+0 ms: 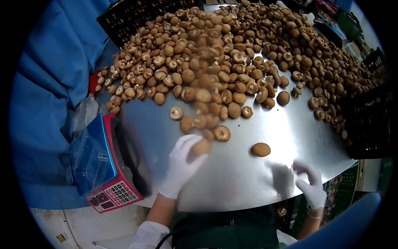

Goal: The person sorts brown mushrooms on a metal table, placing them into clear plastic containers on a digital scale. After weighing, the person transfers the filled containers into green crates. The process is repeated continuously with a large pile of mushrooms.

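Observation:
My left hand (185, 166), in a white glove, has its fingers and thumb around a brown shiitake mushroom (200, 147) at the near side of the steel table (227, 183). Just beyond it lies an upturned shiitake (222, 133), gills and stem showing. My right hand (312, 186), gloved in white too, is over the table's right front edge with fingers and thumb apart and nothing between them. A single shiitake (261, 149) rests cap up between the two hands. A large heap of shiitake mushrooms (188, 76) spreads across the far part of the table.
On the left stands a red digital scale (121, 194) with clear plastic trays (93, 158) on its blue pan. Black plastic crates border the heap at the back left (140, 20) and right (370, 124). Blue cloth (49, 93) hangs at left; a green crate (345, 186) sits below the right edge.

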The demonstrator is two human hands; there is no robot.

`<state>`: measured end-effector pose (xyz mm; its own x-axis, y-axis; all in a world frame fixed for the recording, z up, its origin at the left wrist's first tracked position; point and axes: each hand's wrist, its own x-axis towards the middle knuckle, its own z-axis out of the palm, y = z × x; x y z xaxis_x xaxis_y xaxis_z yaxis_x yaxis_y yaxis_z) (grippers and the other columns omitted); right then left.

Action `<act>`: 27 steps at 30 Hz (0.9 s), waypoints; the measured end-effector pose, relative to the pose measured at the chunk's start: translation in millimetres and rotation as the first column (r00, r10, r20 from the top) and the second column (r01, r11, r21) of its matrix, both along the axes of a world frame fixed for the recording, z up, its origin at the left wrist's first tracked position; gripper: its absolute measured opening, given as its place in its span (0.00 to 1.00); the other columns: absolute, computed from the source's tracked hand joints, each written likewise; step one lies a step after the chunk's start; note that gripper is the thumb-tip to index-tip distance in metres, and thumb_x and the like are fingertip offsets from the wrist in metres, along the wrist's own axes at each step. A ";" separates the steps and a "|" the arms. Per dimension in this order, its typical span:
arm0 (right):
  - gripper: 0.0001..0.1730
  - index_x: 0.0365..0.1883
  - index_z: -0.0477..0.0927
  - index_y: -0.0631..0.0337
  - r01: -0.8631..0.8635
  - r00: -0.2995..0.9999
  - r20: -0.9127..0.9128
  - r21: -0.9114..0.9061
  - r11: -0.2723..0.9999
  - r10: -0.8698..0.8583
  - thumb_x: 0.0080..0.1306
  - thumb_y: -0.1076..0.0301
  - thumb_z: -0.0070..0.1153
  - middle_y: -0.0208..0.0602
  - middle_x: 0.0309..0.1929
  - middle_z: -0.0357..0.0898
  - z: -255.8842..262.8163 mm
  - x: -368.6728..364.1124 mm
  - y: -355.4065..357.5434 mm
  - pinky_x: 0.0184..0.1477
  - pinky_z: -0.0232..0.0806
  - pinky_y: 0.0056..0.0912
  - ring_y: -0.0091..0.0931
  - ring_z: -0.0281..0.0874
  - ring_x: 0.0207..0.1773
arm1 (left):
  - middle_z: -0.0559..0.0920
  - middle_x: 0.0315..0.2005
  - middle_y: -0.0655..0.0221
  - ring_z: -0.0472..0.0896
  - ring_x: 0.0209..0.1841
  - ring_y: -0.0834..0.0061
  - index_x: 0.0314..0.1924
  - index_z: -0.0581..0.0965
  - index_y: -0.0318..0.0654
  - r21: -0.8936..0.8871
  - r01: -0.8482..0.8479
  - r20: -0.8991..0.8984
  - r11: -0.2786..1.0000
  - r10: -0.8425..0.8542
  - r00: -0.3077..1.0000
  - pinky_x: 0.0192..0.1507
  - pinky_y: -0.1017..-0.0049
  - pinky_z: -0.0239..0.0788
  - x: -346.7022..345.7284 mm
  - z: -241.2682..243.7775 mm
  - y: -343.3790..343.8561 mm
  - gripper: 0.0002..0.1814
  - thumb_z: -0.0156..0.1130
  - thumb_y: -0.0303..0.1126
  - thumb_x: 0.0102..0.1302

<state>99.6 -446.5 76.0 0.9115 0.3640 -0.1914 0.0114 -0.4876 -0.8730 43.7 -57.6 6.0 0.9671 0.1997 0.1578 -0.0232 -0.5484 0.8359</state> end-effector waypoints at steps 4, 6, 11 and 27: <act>0.35 0.66 0.75 0.60 -0.174 0.813 0.479 -0.342 0.923 0.331 0.61 0.62 0.70 0.46 0.59 0.79 -39.6 42.7 69.7 0.63 0.68 0.42 0.39 0.77 0.59 | 0.78 0.59 0.49 0.81 0.57 0.54 0.65 0.69 0.26 -0.859 -0.043 -0.047 0.511 0.007 0.999 0.60 0.62 0.77 2.1 -6.3 1.2 0.25 0.49 0.40 0.81; 0.30 0.65 0.77 0.61 -0.305 0.825 0.406 -0.267 0.914 0.394 0.65 0.64 0.67 0.45 0.54 0.82 -55.8 60.5 93.3 0.60 0.70 0.39 0.38 0.79 0.54 | 0.76 0.60 0.45 0.80 0.59 0.50 0.67 0.66 0.26 -0.942 -0.102 -0.101 0.321 0.019 0.995 0.61 0.59 0.78 0.9 -9.8 4.9 0.29 0.41 0.46 0.83; 0.24 0.61 0.77 0.68 0.216 0.743 -0.533 0.763 0.609 0.404 0.79 0.55 0.51 0.40 0.46 0.84 -61.1 62.7 159.0 0.47 0.77 0.30 0.28 0.83 0.42 | 0.74 0.62 0.43 0.79 0.60 0.49 0.67 0.67 0.26 -0.981 -0.130 -0.128 0.146 0.025 0.991 0.61 0.58 0.77 2.4 -2.7 13.0 0.28 0.41 0.46 0.84; 0.24 0.60 0.76 0.69 0.231 0.615 -0.645 0.698 0.678 0.454 0.81 0.55 0.44 0.42 0.51 0.84 -69.9 39.3 186.2 0.49 0.77 0.31 0.32 0.84 0.49 | 0.81 0.48 0.57 0.85 0.39 0.62 0.51 0.72 0.39 -0.911 -0.230 -0.238 0.342 0.019 0.971 0.40 0.63 0.84 -7.8 -3.4 1.7 0.16 0.46 0.44 0.83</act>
<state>138.9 -260.3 6.2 0.5008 0.7710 -0.3934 -0.7637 0.1796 -0.6201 35.9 -55.9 2.6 0.9034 0.2353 -0.3585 0.1568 0.5970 0.7868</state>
